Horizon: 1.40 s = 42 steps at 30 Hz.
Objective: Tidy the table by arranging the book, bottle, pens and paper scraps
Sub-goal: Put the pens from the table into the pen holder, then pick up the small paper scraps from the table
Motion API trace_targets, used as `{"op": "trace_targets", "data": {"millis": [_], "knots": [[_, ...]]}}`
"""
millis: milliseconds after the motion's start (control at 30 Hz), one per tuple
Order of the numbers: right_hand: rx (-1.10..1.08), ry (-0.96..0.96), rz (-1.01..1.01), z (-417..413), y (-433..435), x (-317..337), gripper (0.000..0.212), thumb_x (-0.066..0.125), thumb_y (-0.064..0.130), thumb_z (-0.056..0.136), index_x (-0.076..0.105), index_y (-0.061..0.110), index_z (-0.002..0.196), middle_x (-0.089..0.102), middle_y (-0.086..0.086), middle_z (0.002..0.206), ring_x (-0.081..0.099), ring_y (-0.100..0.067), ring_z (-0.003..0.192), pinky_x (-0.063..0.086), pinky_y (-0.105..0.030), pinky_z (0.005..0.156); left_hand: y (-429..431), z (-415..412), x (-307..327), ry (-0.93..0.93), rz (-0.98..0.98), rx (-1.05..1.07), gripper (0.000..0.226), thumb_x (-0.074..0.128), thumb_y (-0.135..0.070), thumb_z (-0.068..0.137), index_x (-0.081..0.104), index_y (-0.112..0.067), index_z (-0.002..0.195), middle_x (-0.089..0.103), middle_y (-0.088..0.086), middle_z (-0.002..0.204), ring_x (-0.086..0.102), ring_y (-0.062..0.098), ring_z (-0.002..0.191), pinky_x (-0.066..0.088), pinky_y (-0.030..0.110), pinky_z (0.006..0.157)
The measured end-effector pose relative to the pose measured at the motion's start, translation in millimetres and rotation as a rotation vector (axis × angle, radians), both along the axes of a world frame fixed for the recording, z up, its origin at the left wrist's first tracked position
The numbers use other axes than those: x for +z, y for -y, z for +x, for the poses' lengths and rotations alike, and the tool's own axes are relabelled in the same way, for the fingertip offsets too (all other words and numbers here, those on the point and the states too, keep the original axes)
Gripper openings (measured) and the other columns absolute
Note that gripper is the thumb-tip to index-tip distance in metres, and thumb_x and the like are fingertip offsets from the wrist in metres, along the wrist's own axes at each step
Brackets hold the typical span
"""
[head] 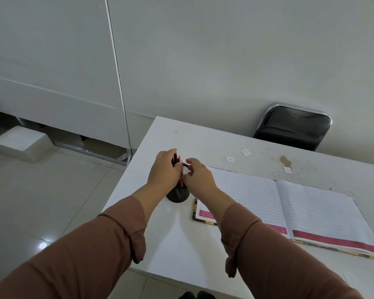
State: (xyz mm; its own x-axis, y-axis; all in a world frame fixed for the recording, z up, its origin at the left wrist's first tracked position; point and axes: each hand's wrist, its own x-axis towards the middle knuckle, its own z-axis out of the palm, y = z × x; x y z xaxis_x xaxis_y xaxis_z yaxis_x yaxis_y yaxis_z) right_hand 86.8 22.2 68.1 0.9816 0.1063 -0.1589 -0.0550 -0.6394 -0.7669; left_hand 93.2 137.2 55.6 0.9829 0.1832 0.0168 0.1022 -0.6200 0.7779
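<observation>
A white table (181, 234) is set against a pale wall. Near its left edge a black mesh cup (178, 194) is flanked by both hands. Pens (180, 169) standing in the cup are gripped by the left hand (164, 169); the right hand (198, 174) is curled at the rim. Right of the cup an open book (289, 208) is laid flat. Beyond the book, paper scraps (230, 159) are scattered, with a black chair (294, 126) behind them.

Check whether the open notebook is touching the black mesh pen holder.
Apart. The head view shows a strip of bare white table between the pen holder base and the open notebook near left corner.
</observation>
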Motion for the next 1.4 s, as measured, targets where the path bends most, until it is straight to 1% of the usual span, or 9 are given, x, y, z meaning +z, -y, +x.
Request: {"op": "trace_targets", "data": {"millis": [100,200,300,433,600,833,1100,1267,1400], "knots": [[-0.012,0.002,-0.003,-0.1,2.0,-0.8,0.043,0.054,0.010,0.086,0.049,0.017,0.129,0.057,-0.011,0.123,0.055,-0.023,0.108,0.037,-0.025,0.081,1.5,1.0,3.4,0.028,-0.022,0.004,0.041,0.052,-0.015,0.092,0.049,-0.021,0.132,0.047,0.003,0.135,0.051,0.020,0.117,0.034,0.024,0.087],[-0.005,0.015,-0.040,-0.9,3.2,0.0,0.048,0.054,0.011,0.087,0.046,0.017,0.133,0.052,-0.010,0.129,0.053,-0.023,0.113,0.036,-0.024,0.084,8.0,2.5,8.3,0.045,-0.042,-0.048,0.040,0.051,-0.012,0.092,0.051,-0.022,0.131,0.049,0.003,0.131,0.052,0.016,0.109,0.035,0.022,0.086],[-0.012,0.050,-0.073,-1.5,7.6,2.8,0.047,0.051,0.012,0.087,0.046,0.018,0.133,0.049,-0.010,0.127,0.052,-0.023,0.109,0.034,-0.024,0.079,17.5,4.1,14.9,0.063,-0.032,-0.102,0.041,0.049,-0.011,0.091,0.051,-0.023,0.131,0.051,0.002,0.128,0.051,0.013,0.103,0.039,0.025,0.087],[-0.041,0.086,-0.144,-1.3,20.4,7.4,0.052,0.051,0.008,0.087,0.042,0.016,0.138,0.045,-0.010,0.134,0.049,-0.026,0.118,0.038,-0.024,0.085,32.6,6.1,22.1,0.076,0.055,-0.188,0.044,0.049,-0.013,0.090,0.049,-0.021,0.134,0.052,0.004,0.132,0.047,0.023,0.122,0.043,0.039,0.101],[-0.144,0.075,-0.220,-6.1,44.9,11.5,0.054,0.050,0.011,0.089,0.036,0.017,0.141,0.038,-0.009,0.143,0.039,-0.026,0.130,0.041,-0.037,0.103,54.5,4.0,24.1,0.092,0.122,-0.342,0.047,0.049,-0.015,0.092,0.045,-0.017,0.138,0.046,0.005,0.141,0.038,0.024,0.132,0.033,0.036,0.108],[-0.286,0.028,-0.281,-21.8,91.7,3.3,0.054,0.046,0.017,0.091,0.032,0.019,0.143,0.035,-0.007,0.144,0.034,-0.025,0.131,0.038,-0.039,0.104,101.8,3.3,19.1,0.101,0.196,-0.549,0.050,0.045,-0.016,0.093,0.037,-0.014,0.143,0.038,0.004,0.150,0.031,0.022,0.139,0.028,0.036,0.114],[-0.282,-0.087,-0.377,-17.8,154.6,-16.5,0.061,0.052,0.021,0.089,0.027,0.019,0.145,0.031,-0.006,0.148,0.030,-0.026,0.134,0.037,-0.040,0.103,154.5,19.8,-12.3,-0.010,0.513,-0.646,0.059,0.039,-0.040,0.094,0.027,-0.015,0.146,0.031,0.004,0.153,0.025,0.025,0.140,0.023,0.045,0.114],[-0.239,-0.136,-0.409,-5.7,199.2,-26.3,0.064,0.052,0.018,0.088,0.024,0.018,0.146,0.028,-0.007,0.148,0.029,-0.026,0.135,0.035,-0.038,0.105,190.2,33.3,-33.2,-0.144,0.596,-0.623,0.066,0.035,-0.048,0.096,0.013,-0.017,0.151,0.010,0.005,0.161,0.000,0.029,0.148,0.005,0.049,0.118],[-0.213,-0.170,-0.416,10.3,236.2,-33.5,0.063,0.052,0.018,0.088,0.025,0.017,0.145,0.028,-0.007,0.147,0.030,-0.026,0.133,0.036,-0.038,0.103,222.9,46.1,-44.3,-0.171,0.618,-0.618,0.068,0.034,-0.049,0.096,0.010,-0.018,0.151,0.006,0.005,0.162,-0.004,0.030,0.148,0.002,0.049,0.118]]}}
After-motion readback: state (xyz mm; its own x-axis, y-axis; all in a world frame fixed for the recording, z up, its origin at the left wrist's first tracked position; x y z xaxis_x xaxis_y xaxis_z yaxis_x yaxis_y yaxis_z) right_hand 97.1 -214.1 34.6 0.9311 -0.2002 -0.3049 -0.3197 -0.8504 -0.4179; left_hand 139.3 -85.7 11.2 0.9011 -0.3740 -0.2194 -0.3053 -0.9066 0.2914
